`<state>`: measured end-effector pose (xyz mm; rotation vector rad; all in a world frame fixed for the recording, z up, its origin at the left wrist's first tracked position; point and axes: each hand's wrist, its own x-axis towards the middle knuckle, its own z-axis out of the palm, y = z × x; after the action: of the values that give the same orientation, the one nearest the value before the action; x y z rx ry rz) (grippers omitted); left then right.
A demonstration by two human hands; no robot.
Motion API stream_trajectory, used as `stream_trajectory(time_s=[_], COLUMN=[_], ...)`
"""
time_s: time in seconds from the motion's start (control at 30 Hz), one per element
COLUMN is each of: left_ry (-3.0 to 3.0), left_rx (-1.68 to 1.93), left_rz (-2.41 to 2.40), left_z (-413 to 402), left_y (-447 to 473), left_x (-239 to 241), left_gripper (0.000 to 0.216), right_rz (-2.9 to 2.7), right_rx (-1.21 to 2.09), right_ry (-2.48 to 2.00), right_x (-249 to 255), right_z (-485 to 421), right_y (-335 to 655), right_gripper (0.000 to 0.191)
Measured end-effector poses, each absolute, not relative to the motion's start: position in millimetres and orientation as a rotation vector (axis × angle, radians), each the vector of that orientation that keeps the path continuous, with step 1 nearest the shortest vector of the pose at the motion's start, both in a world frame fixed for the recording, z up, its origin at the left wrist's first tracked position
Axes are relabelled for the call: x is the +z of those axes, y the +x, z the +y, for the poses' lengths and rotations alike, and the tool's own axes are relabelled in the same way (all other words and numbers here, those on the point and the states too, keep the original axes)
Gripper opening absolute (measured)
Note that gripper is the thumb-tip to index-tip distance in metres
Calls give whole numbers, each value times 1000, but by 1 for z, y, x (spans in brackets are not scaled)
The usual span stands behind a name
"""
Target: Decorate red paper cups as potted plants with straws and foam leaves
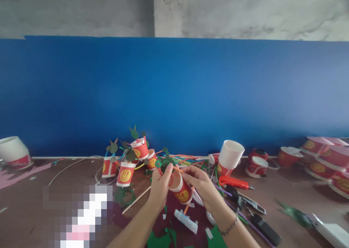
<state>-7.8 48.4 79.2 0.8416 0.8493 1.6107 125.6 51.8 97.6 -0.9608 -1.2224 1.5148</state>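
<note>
A red and white paper cup (pixel 183 194) with a yellow emblem is tilted between my hands, its open mouth facing up and left. My left hand (pixel 160 184) is closed at the cup's left rim, thumb on top, beside green paper cutouts (pixel 165 163). With thumb and fingers pinched, my right hand (pixel 200 182) grips an orange straw-like strip (pixel 178 170) at the cup's mouth. Another orange length pokes out below the cup. Under the hands lie a white glue tube (pixel 186 221) and green paper scraps (pixel 159 239).
Decorated cups (pixel 126 174) stand at the left back. Right of my hands are a stack of cups (pixel 230 157), an orange utility knife (pixel 236 182), a black key fob (pixel 264 229) and green-handled scissors (pixel 296 214). A blue wall panel (pixel 174 95) rises behind the table.
</note>
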Motion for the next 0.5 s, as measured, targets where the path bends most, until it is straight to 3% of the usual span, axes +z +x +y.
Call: stream_trajectory(time_s=[0.5], left_ry=[810], left_rx=[1601], left_rz=[918], left_z=[43], left_y=[1], left_x=[76], left_gripper=[32], right_rz=[-1026], right_rx=[1520], right_ry=[-912], right_x=[94], right_z=[49], right_y=[118], right_gripper=[8])
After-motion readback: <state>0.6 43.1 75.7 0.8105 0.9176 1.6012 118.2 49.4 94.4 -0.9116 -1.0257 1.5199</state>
